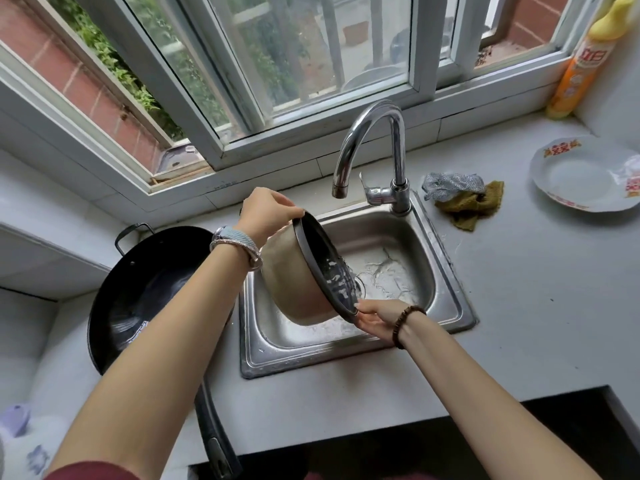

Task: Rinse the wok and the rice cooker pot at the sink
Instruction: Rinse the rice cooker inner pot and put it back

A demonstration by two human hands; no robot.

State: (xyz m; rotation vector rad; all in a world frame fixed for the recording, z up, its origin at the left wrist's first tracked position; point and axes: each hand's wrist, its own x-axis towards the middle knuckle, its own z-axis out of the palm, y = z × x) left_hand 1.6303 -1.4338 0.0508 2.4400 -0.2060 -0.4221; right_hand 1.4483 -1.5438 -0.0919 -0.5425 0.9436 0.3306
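Counter (519, 306) w/ sink (417, 242) below window (311, 46)

Pale desk (519, 306) with inset steel sink (311, 362). At left lies a black wok (138, 292). At right are scouring cloths (464, 195), a white plate (581, 181) and, in the far corner, a yellow bottle (578, 64).

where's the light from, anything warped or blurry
Head view: soft daylight from the window, no hard shadows; wide-angle lens bows its frame and the counter; glare on the faucet and wet sink; water leaving the rice cooker pot is blurred.
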